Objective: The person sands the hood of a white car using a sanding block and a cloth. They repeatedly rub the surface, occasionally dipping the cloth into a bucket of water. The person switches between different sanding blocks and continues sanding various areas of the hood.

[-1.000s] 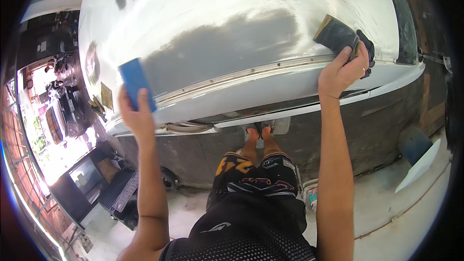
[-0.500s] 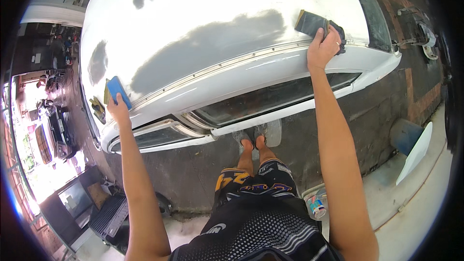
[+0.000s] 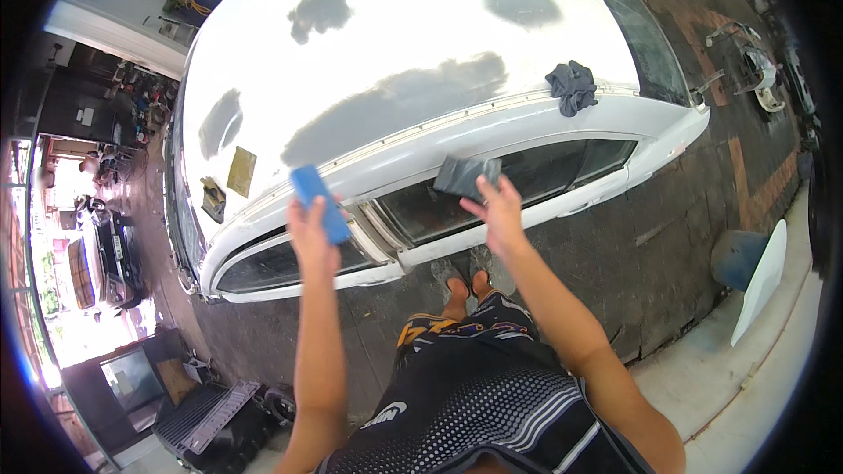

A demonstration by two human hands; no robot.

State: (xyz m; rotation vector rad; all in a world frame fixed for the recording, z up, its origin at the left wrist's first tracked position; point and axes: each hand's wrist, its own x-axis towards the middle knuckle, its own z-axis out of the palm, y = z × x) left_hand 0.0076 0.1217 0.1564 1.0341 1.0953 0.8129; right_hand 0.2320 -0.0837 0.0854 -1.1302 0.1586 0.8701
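Note:
In my left hand (image 3: 309, 237) is a blue sanding block (image 3: 318, 193), held above the roof edge of a white car (image 3: 421, 13). My right hand (image 3: 500, 211) grips a dark grey sheet of sandpaper (image 3: 458, 177) by one edge, over the side window. A yellowish-backed piece of sandpaper (image 3: 241, 171) lies on the roof, left of my left hand. Beside it rests a crumpled dark and yellow piece (image 3: 212, 199). Large dull grey patches (image 3: 395, 110) mark the white roof. On the right of the roof edge sits a bunched dark cloth (image 3: 572, 88).
Behind the car's rear right, a blue bin (image 3: 736, 259) stands by a white panel (image 3: 762, 281). Black trays or parts (image 3: 206, 417) sit at lower left. Another car (image 3: 101, 250) is parked at far left. My feet stand on the dark floor close to the car.
Both hands have come off the roof and moved inward toward each other. The yellowish sandpaper stays behind where the blue block was; the dark sheet has left the cloth's side.

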